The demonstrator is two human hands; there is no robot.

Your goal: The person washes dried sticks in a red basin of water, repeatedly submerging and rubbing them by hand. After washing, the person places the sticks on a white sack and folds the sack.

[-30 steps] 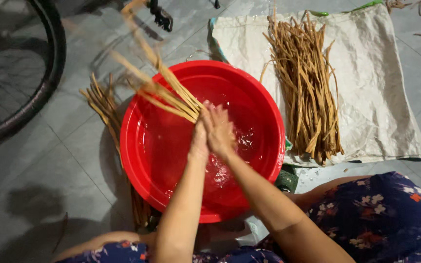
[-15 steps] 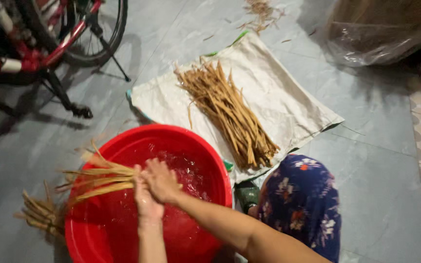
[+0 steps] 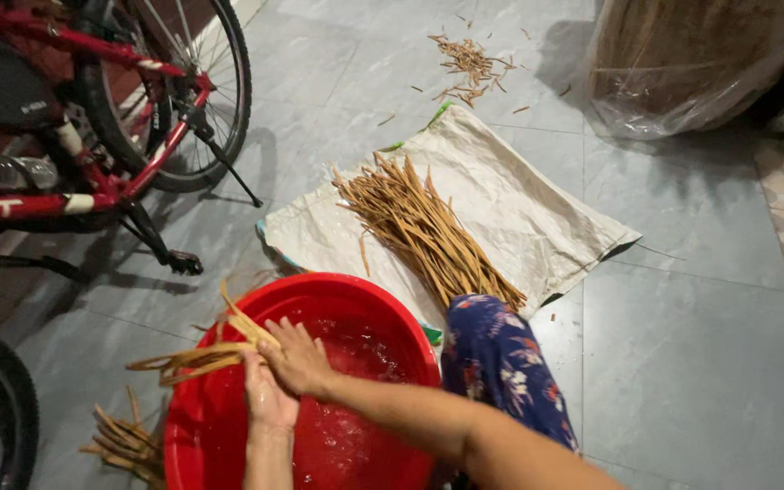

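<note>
While both hands work over the near-left of the scene, a small bundle of flat tan plant strips (image 3: pixel 197 357) juts out leftward across the rim of the round red plastic basin (image 3: pixel 383 318); the right hand (image 3: pixel 297 356) is curled over the bundle's near end, fingers closed on the strips; the left hand (image 3: pixel 269 399) sits just beneath it, touching it, wrapped round the same end, though how tightly it grips I cannot tell; both forearms come in from the near edge, and the basin holds water under the hands.

Just right of the basin is a knee in blue floral cloth (image 3: pixel 501 363); left of the basin, on the grey tiled floor (image 3: pixel 682 345), lies a loose heap of more tan strips (image 3: pixel 124 440).

Farther off, a pale woven sack (image 3: pixel 519 209) is spread flat on the floor, with a long pile of the same tan strips (image 3: pixel 424 231) laid on it, running from far left to near right; beyond the sack lie scattered small scraps (image 3: pixel 465 68); at far right sits a clear plastic bag (image 3: pixel 682 63) of brownish material; at far left stands a red bicycle (image 3: pixel 102 181), its wheel and kickstand on the tiles.
</note>
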